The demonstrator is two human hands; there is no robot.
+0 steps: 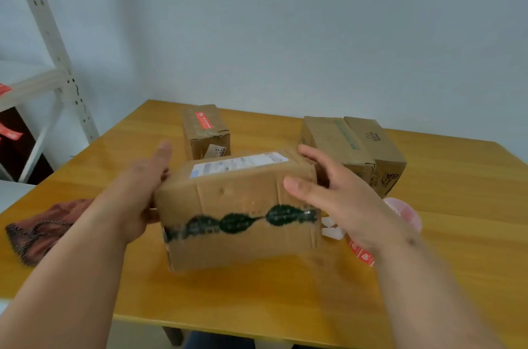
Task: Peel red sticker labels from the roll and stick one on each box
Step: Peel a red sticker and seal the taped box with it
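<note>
A cardboard box [240, 206] with a white shipping label on top and dark green blotched tape across its front sits tilted over the middle of the yellow table [257, 291]. My left hand [137, 194] holds its left end, thumb pointing up and fingers hidden behind. My right hand [337, 194] holds the right end, thumb on the front face and fingers over the far corner. The sticker roll [407, 213] lies behind my right wrist, and a strip of red labels [362, 254] trails from it. A far box [205, 131] carries a red sticker [203, 120].
Two brown boxes [337, 143] [383, 151] stand side by side at the back right. A brown patterned cloth [43, 228] lies at the table's left edge. White backing scraps [331, 230] lie by the roll. A metal shelf rack [43, 34] stands at the left.
</note>
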